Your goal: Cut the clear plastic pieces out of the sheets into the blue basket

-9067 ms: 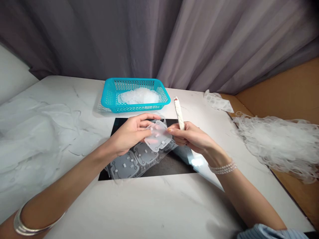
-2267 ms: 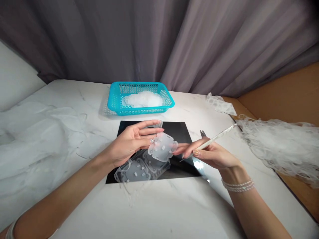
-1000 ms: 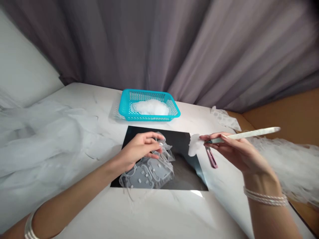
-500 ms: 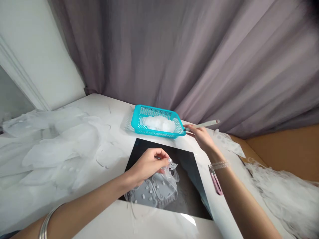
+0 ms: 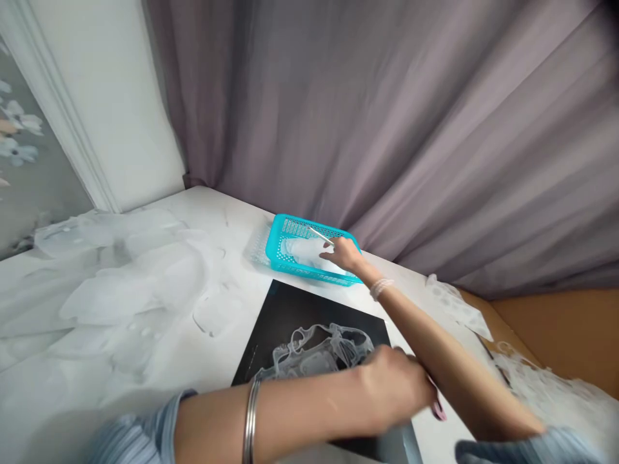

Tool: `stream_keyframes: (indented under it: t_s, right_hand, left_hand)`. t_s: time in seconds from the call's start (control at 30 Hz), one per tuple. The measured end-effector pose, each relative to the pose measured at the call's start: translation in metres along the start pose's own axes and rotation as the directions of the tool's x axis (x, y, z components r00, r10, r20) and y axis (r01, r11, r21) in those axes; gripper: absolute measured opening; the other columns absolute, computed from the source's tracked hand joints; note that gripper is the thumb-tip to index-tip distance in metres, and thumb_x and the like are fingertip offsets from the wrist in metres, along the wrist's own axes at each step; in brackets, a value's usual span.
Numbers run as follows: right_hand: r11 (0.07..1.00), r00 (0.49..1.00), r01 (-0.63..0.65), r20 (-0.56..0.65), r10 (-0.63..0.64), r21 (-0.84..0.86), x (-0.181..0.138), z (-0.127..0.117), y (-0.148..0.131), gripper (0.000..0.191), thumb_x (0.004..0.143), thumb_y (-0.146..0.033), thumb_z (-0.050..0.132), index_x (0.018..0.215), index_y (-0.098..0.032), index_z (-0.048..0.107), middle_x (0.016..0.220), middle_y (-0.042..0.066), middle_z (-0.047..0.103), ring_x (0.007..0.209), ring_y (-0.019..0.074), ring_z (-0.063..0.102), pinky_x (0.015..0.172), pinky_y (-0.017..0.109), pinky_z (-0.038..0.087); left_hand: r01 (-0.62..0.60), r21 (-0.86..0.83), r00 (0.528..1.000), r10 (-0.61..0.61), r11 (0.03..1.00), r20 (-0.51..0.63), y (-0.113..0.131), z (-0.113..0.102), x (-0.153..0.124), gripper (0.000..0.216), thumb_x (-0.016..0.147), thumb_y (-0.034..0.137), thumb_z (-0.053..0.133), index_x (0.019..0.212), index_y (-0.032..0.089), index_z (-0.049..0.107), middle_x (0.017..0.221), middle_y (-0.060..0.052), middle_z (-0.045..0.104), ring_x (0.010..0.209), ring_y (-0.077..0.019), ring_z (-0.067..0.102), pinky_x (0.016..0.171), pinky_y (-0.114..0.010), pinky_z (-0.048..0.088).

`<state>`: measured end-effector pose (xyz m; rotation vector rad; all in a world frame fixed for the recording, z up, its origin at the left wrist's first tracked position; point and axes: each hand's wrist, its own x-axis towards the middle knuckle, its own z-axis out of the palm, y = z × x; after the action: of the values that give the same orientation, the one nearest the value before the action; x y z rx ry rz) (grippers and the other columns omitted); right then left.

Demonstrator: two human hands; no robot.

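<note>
My right hand (image 5: 344, 253) is over the turquoise basket (image 5: 273, 248), its fingers around a slim white pen-like tool (image 5: 320, 236) that points up and to the left. White, soft-looking pieces (image 5: 302, 250) lie in the basket under it. My left hand (image 5: 394, 390) is reaching to the right across the black sheet (image 5: 271, 316), blurred, with its fingers mostly hidden. A pink handle of the snips (image 5: 438, 410) shows just beyond it; I cannot tell whether the hand grips them. A translucent moulded piece (image 5: 309, 351) lies on the black sheet, partly behind my left forearm.
Translucent white sheets (image 5: 111, 296) are heaped across the left of the white table. On the right are a patterned white piece (image 5: 459, 306), a pile of clear scraps (image 5: 556, 399) and a brown cardboard surface (image 5: 561, 322). A grey-purple curtain (image 5: 362, 116) hangs behind.
My left hand has let go of the translucent piece and swung right to the snips. My right hand has moved left from the basket's edge to above it, and the tool has turned to point left.
</note>
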<state>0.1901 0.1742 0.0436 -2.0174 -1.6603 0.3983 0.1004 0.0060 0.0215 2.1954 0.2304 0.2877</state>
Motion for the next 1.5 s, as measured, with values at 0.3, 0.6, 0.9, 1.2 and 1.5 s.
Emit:
stream_keyframes:
  t_s: [0.3, 0.6, 0.9, 1.2, 1.5]
  right_hand:
    - [0.973, 0.987, -0.161, 0.026, 0.159, 0.166, 0.011, 0.025, -0.022, 0.022, 0.07, -0.031, 0.076, 0.066, -0.016, 0.06, 0.052, -0.002, 0.043, 0.054, 0.0131, 0.042, 0.053, 0.029, 0.033]
    - [0.706, 0.969, 0.018, 0.161, -0.186, 0.708, -0.103, -0.052, -0.053, 0.021, 0.082, -0.036, 0.071, 0.082, -0.018, 0.061, 0.053, -0.01, 0.024, 0.048, 0.0059, 0.02, 0.047, 0.024, 0.016]
    - [0.434, 0.946, -0.118, 0.233, -0.224, 0.893, -0.176, -0.074, -0.036, 0.021, 0.081, -0.032, 0.077, 0.08, -0.016, 0.064, 0.052, -0.01, 0.028, 0.046, 0.0034, 0.017, 0.043, 0.02, 0.011]
    - [0.292, 0.925, -0.244, 0.313, -0.216, 0.925, -0.183, -0.068, -0.025, 0.023, 0.08, -0.032, 0.077, 0.076, -0.014, 0.064, 0.051, -0.01, 0.026, 0.044, 0.0031, 0.018, 0.041, 0.02, 0.014]
    - [0.274, 0.886, -0.324, 0.392, -0.247, 0.905, -0.186, -0.066, -0.031, 0.028, 0.078, -0.039, 0.078, 0.079, -0.012, 0.067, 0.047, -0.012, 0.023, 0.042, 0.0034, 0.015, 0.039, 0.021, 0.011]
  left_hand:
    - [-0.081, 0.367, 0.99, 0.117, 0.927, -0.075, -0.015, -0.083, -0.086, 0.015, 0.079, 0.008, 0.056, 0.073, 0.018, 0.067, 0.073, -0.012, 0.07, 0.067, -0.0254, 0.066, 0.057, -0.034, 0.043]
    - [-0.015, -0.736, 0.719, -0.504, 0.677, -0.479, -0.034, -0.179, -0.122, 0.035, 0.088, 0.035, 0.063, 0.121, 0.023, 0.064, 0.121, -0.008, 0.066, 0.104, -0.0217, 0.062, 0.085, -0.032, 0.051]
    - [0.154, -0.784, 0.936, -0.343, 0.601, -0.079, 0.034, -0.153, -0.132, 0.023, 0.092, 0.03, 0.063, 0.109, 0.022, 0.076, 0.092, -0.004, 0.074, 0.08, -0.0125, 0.067, 0.076, -0.022, 0.056]
    - [0.182, -0.831, 0.892, -0.444, 0.526, -0.085, 0.043, -0.143, -0.133, 0.023, 0.09, 0.03, 0.066, 0.108, 0.024, 0.077, 0.087, -0.004, 0.076, 0.076, -0.0144, 0.069, 0.074, -0.026, 0.058]
    - [0.326, -0.763, 0.739, -0.654, 0.558, -0.162, 0.063, -0.132, -0.134, 0.04, 0.081, 0.038, 0.074, 0.118, 0.025, 0.072, 0.071, -0.002, 0.075, 0.06, -0.0127, 0.067, 0.058, -0.018, 0.055]
